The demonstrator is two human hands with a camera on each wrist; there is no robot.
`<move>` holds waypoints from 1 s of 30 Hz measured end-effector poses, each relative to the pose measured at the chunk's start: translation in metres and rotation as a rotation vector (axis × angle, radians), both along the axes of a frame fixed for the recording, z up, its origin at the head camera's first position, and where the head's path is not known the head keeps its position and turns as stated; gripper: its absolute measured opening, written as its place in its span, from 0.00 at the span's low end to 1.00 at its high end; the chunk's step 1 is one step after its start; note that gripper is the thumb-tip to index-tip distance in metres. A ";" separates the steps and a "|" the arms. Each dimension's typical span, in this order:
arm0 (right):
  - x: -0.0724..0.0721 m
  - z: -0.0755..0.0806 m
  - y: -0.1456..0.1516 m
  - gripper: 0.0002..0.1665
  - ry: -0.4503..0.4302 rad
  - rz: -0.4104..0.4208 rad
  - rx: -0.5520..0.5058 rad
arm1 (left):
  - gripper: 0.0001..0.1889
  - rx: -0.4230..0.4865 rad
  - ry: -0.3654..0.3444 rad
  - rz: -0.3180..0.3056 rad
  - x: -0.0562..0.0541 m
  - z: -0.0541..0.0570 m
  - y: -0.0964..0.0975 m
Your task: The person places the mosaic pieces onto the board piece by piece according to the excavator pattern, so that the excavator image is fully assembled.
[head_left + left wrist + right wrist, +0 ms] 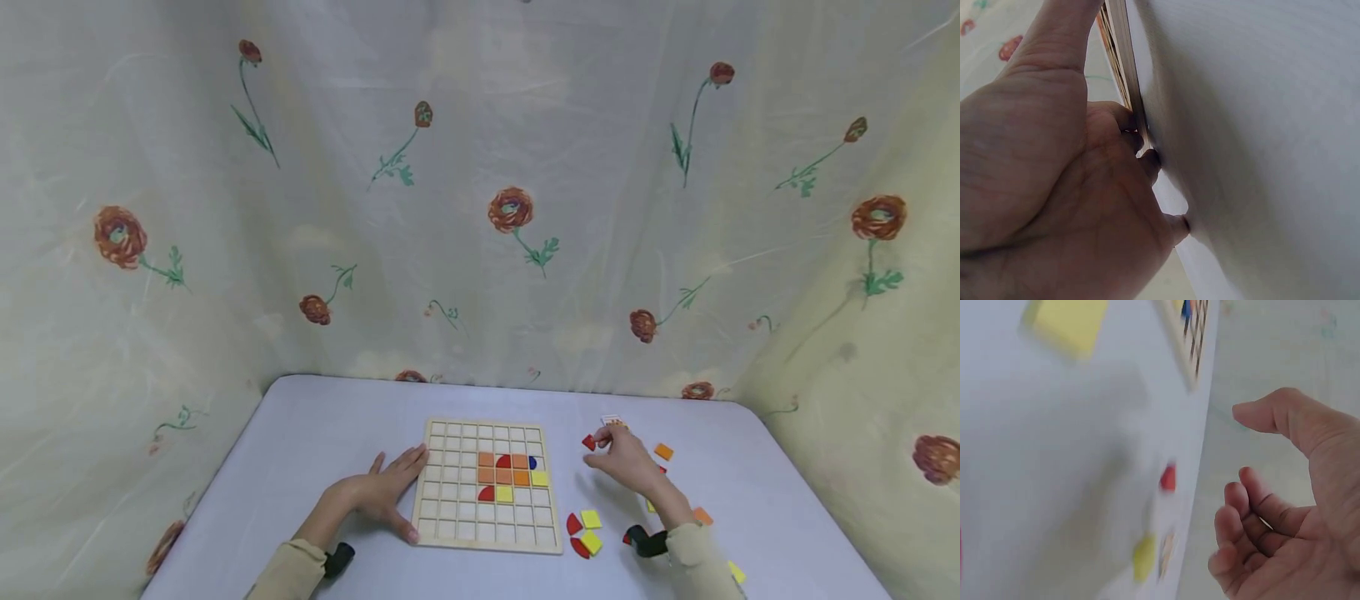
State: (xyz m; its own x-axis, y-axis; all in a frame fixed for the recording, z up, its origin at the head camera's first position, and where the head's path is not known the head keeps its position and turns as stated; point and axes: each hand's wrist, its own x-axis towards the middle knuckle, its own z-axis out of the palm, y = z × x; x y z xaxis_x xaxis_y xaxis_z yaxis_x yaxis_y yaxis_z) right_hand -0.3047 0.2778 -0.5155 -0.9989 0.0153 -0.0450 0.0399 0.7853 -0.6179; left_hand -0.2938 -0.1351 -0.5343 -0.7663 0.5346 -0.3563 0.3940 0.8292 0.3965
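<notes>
With twelve o'clock at the far edge of the desk (337,433), we see a wooden grid board (453,500) lying flat, orange, red, yellow and blue pieces filling cells from its centre toward three o'clock. The left hand (386,490) is at the board's nine o'clock, fingers and thumb spread; they touch the board's side, and its grip is closed around nothing. At about two o'clock from the board, the right hand (626,460) is raised above the desk. We find its grip loose and holding nothing: the right wrist view shows the thumb well apart from softly bent fingers. A red piece (588,442) lies on the desk just beside the fingertips, at their nine o'clock, with a printed card (611,419) near its one o'clock. We see two loose yellow squares (591,519) and two red quarter-rounds (573,524) at the board's four o'clock.
</notes>
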 end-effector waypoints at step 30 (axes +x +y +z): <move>-0.001 -0.016 0.041 0.17 -0.068 0.002 0.012 | 0.68 0.005 -0.001 -0.016 -0.001 0.001 -0.001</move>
